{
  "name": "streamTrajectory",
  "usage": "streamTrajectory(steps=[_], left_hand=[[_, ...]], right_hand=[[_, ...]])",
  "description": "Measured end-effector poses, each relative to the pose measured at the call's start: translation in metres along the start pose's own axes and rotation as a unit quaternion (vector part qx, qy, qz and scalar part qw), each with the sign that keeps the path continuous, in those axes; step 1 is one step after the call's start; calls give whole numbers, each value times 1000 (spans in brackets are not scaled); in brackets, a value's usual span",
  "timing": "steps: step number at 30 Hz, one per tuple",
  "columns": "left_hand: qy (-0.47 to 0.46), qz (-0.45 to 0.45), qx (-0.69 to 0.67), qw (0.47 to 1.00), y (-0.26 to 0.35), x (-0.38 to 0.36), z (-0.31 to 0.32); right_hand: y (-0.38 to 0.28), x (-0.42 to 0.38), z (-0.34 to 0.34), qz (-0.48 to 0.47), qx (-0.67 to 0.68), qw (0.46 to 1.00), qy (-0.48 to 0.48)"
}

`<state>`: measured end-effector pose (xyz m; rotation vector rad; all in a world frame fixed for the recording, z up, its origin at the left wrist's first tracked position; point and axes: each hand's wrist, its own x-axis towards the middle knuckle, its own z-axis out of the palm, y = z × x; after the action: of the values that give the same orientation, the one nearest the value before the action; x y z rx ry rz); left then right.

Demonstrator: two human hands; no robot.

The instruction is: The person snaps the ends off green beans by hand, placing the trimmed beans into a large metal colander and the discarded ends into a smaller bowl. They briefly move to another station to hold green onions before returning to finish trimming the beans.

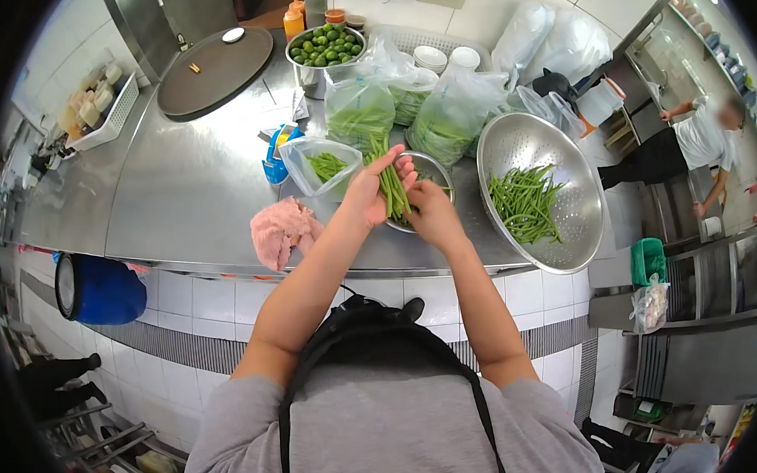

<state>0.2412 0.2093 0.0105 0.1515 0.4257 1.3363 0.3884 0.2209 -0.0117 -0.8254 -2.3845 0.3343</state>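
Observation:
My left hand [377, 188] holds a bundle of green beans [386, 169], palm turned up, the beans sticking out above and below the fingers. My right hand [434, 213] is closed at the lower ends of these beans, its fingertips partly hidden. Both hands are over a small metal bowl [445, 175], whose contents are mostly covered. Left of the bowl, an open plastic bag [309, 177] has cut green bean pieces [327, 165] in it. A large steel colander [577, 168] to the right holds a heap of long green beans [524, 205].
Filled plastic bags [360, 111] stand behind the bowl, near a bowl of green limes [327, 48]. A pink cloth [282, 231] lies at the counter's front edge. A round brown tray [216, 74] is at back left. A co-worker [691, 147] stands at far right.

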Motion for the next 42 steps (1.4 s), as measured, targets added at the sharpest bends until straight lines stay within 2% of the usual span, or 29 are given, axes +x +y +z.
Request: streamTrajectory(steps=[1, 3, 4, 6, 8, 10, 12, 13, 14, 15, 16, 18, 20, 22, 25, 27, 28, 29, 30, 31, 32, 34, 35, 37, 38, 39, 40, 41, 42], left_hand=[[14, 21, -1, 1000, -1, 0, -3], [30, 48, -15, 998, -1, -2, -2], [29, 47, -15, 998, -2, -2, 0], [27, 43, -8, 999, -6, -1, 3], [3, 21, -12, 1000, -13, 5, -2], [-21, -4, -16, 1000, -21, 8, 0], [27, 53, -31, 998, -26, 8, 14], [49, 69, -42, 995, -25, 7, 20], [46, 72, -44, 995, -24, 5, 27], [9, 107, -21, 994, -23, 4, 32], [-29, 141, 4, 990, -23, 2, 39], [-54, 155, 23, 986, -30, -4, 52], [-77, 166, 158, 970, -40, -8, 54], [-106, 207, 227, 946, -46, -6, 46], [-75, 194, 176, 962, -44, -8, 46], [-48, 186, 327, 925, -37, -11, 41], [-45, 191, 326, 925, -34, -14, 40], [-40, 259, 478, 839, -31, -20, 42], [-33, 316, 612, 724, -28, -23, 43], [-44, 255, 669, 697, -24, -22, 39], [-41, 257, 667, 699, -19, -27, 42], [-32, 175, 751, 635, -10, -36, 49], [-27, 178, 749, 637, -9, -38, 48], [-26, 219, 683, 696, -10, -45, 41], [-18, 224, 681, 697, -8, -49, 37], [-51, 225, 682, 694, -5, -55, 33], [-84, 227, 682, 691, -4, -59, 29], [-55, 274, 665, 693, -3, -62, 30], [-45, 276, 661, 696, -3, -64, 33]], right_hand=[[2, -1, -4, 85, 82, 992, 51], [4, 0, -7, 255, 235, 926, 148], [6, 2, -8, 255, 234, 926, 149], [0, 13, -20, 298, 338, 863, 230], [-15, 23, -29, 284, 297, 880, 239], [-28, 29, -34, 122, 154, 958, 210], [-24, 26, -34, 137, 172, 947, 233], [-23, 22, -34, 221, 345, 851, 328], [-25, 18, -33, 293, 500, 708, 403], [-28, 14, -32, 334, 576, 619, 418], [-31, 11, -30, 331, 576, 620, 418], [-50, 16, -29, 371, 719, 416, 416], [-57, 20, -27, 331, 738, 424, 408], [-69, 28, -35, 289, 709, 526, 371], [-62, 26, -29, 251, 726, 543, 340], [-58, 20, -28, 234, 743, 552, 298], [-48, 13, -21, 248, 707, 620, 232], [-49, 15, -24, 257, 664, 683, 164], [-50, 17, -27, 254, 665, 685, 157], [-52, 16, -30, 302, 686, 650, 123], [-56, 17, -34, 350, 703, 612, 90], [-53, 17, -15, 327, 717, 603, 127], [-54, 20, -9, 304, 730, 589, 168], [-56, 24, -6, 311, 740, 564, 193], [-58, 28, -4, 316, 749, 536, 225], [-57, 32, -3, 317, 750, 539, 215], [-53, 35, -2, 340, 763, 495, 241], [-55, 42, -2, 361, 773, 449, 266], [-60, 45, -1, 367, 772, 451, 256]])
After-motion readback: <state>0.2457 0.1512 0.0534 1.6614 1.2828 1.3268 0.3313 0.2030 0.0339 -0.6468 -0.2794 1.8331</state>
